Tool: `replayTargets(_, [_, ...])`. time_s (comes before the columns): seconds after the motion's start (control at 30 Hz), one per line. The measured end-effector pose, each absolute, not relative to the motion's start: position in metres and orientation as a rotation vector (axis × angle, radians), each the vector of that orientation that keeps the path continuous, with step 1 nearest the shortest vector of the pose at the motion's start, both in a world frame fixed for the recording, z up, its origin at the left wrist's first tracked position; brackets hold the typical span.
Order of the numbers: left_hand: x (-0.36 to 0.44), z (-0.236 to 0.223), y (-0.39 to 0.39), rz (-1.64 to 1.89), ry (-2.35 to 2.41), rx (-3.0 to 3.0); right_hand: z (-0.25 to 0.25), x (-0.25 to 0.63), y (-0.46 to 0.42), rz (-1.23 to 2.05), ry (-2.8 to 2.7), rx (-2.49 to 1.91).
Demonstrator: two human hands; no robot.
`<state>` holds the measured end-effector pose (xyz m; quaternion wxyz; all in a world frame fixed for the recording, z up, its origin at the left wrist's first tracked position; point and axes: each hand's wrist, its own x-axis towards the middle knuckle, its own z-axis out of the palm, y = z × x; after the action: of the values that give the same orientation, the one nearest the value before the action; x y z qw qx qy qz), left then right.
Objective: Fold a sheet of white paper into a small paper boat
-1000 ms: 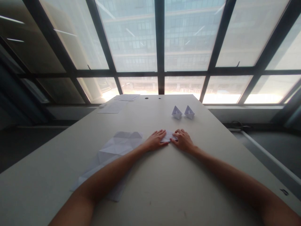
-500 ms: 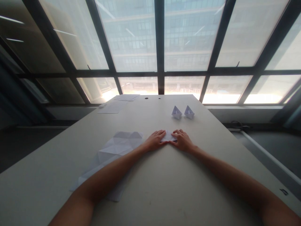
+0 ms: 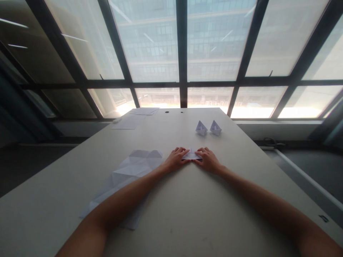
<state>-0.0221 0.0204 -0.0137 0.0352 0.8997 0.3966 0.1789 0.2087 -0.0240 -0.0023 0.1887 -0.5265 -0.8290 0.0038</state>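
Observation:
A small piece of folded white paper lies low over the table between my two hands. My left hand grips its left end, fingers on top and thumb at the near edge. On the right end, my right hand pinches the paper the same way, with bent fingers. Both thumbs come close together at the near side. Beyond my right hand stand two folded paper boats, a left one and a right one. The fingers partly cover the paper's ends.
Creased white sheets lie under and beside my left forearm. More flat paper rests at the far left of the white table. Dark-framed windows rise behind the far edge. Small dark round spots mark the far end.
My left hand has gone from lying flat on the paper to gripping its end with curled fingers. My right thumb has shifted slightly. The paper's near edge looks slightly raised.

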Motion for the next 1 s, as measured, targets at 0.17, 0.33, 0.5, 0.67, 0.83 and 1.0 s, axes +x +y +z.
replayTargets(0.17, [-0.023, -0.016, 0.023, 0.581, 1.209, 2.755, -0.004, 0.211, -0.022, 0.028, -2.336, -1.484])
replayTargets(0.33, [-0.022, -0.013, 0.021, 0.559, 1.240, 2.763, -0.008, 0.212, -0.019, 0.036, -2.307, -1.485])
replayTargets(0.5, [-0.018, 0.001, 0.009, 0.471, 1.303, 2.962, -0.013, 0.213, -0.015, 0.048, -2.262, -1.442])
replayTargets(0.67, [-0.010, 0.010, -0.003, 0.331, 1.364, 3.103, -0.015, 0.212, -0.014, 0.070, -2.298, -1.283])
replayTargets(0.83, [-0.009, 0.008, -0.001, 0.289, 1.356, 3.127, -0.017, 0.210, -0.015, 0.023, -2.255, -1.288])
replayTargets(1.0, [-0.012, 0.005, 0.002, 0.571, 1.387, 2.930, -0.018, 0.211, -0.011, -0.074, -1.898, -1.410])
